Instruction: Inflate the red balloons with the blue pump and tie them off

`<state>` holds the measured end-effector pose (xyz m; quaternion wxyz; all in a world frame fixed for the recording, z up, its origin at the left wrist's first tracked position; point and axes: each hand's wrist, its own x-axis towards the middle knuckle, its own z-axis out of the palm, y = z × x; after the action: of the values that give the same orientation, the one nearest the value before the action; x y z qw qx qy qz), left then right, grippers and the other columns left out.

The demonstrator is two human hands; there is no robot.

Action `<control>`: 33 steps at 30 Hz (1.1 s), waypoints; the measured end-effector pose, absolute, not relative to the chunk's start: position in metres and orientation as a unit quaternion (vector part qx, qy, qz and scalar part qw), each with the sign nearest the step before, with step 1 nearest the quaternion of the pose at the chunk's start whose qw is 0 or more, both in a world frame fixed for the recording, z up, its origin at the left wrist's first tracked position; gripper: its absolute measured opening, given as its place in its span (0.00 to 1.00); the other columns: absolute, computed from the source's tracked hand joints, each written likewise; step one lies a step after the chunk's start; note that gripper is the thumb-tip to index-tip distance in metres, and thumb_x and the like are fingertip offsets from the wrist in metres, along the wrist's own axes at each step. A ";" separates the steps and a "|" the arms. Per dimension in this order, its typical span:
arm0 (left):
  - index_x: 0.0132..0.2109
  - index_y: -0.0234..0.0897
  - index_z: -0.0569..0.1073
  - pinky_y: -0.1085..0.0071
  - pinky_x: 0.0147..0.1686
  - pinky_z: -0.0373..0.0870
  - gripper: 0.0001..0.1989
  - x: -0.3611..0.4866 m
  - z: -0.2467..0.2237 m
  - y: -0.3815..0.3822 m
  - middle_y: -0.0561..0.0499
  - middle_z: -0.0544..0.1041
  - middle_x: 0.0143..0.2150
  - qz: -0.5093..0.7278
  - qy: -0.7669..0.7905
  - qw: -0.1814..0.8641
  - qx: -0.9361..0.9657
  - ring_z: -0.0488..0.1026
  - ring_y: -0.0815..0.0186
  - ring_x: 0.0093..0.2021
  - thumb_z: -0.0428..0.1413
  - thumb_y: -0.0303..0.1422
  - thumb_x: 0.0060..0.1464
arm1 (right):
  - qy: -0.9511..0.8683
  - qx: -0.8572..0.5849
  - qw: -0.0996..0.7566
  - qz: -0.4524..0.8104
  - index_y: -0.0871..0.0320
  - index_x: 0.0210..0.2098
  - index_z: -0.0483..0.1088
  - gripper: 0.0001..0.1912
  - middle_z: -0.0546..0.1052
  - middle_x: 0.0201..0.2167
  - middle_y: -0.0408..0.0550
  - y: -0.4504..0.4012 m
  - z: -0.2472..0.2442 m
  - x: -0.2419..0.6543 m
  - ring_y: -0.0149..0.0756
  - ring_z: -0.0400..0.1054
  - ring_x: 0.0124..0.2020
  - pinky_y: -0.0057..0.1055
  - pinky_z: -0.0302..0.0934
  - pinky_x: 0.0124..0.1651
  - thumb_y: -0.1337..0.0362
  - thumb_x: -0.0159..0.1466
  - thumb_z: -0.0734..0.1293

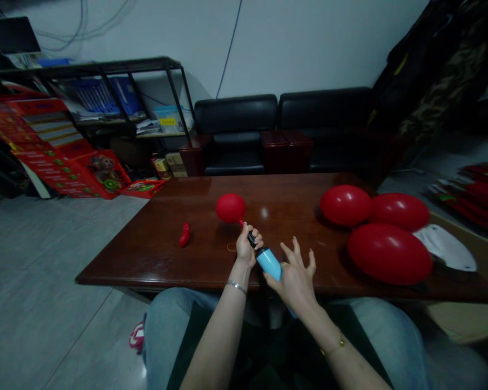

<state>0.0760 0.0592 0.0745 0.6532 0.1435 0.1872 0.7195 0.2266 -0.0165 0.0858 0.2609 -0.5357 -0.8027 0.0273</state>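
Observation:
My left hand is closed around the black nozzle end of a blue hand balloon pump, with the neck of a partly inflated red balloon at its fingertips. The balloon sits just beyond that hand, above the table. My right hand holds the pump's near end between thumb and index finger, its other fingers spread. Part of the pump is hidden behind this hand. Left of the balloon lies a small, mostly limp red balloon. A thin yellowish loop rests near my left wrist.
Three large inflated red balloons are grouped at the table's right, beside a white object. The brown wooden table spans in front of my knees. Black sofas stand behind it; red boxes and a shelf are left.

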 end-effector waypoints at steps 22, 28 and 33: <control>0.31 0.38 0.59 0.83 0.13 0.48 0.15 0.067 0.094 0.075 0.59 0.55 0.24 0.719 0.189 0.656 0.130 0.52 0.77 0.18 0.56 0.36 0.62 | -0.793 -0.547 0.266 0.031 0.58 0.28 0.78 0.14 0.68 0.63 0.53 -0.026 0.089 0.244 0.57 0.47 0.70 0.61 0.28 0.69 0.54 0.59 0.67; 0.31 0.38 0.59 0.83 0.14 0.49 0.15 0.077 0.095 0.072 0.59 0.55 0.23 0.710 0.185 0.662 0.153 0.52 0.77 0.18 0.56 0.37 0.61 | -0.787 -0.557 0.259 0.056 0.60 0.28 0.78 0.17 0.67 0.63 0.56 -0.002 0.102 0.221 0.58 0.45 0.70 0.64 0.30 0.68 0.52 0.59 0.66; 0.30 0.37 0.59 0.83 0.12 0.46 0.15 0.068 0.098 0.077 0.59 0.54 0.23 0.716 0.180 0.660 0.140 0.51 0.77 0.17 0.55 0.35 0.62 | -0.782 -0.557 0.276 0.046 0.59 0.31 0.78 0.17 0.67 0.63 0.56 -0.015 0.089 0.229 0.56 0.46 0.70 0.62 0.30 0.68 0.51 0.60 0.66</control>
<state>0.0681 0.0772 0.0975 0.6597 0.1405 0.1800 0.7160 0.2294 -0.0154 0.0887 0.2763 -0.5574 -0.7815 0.0464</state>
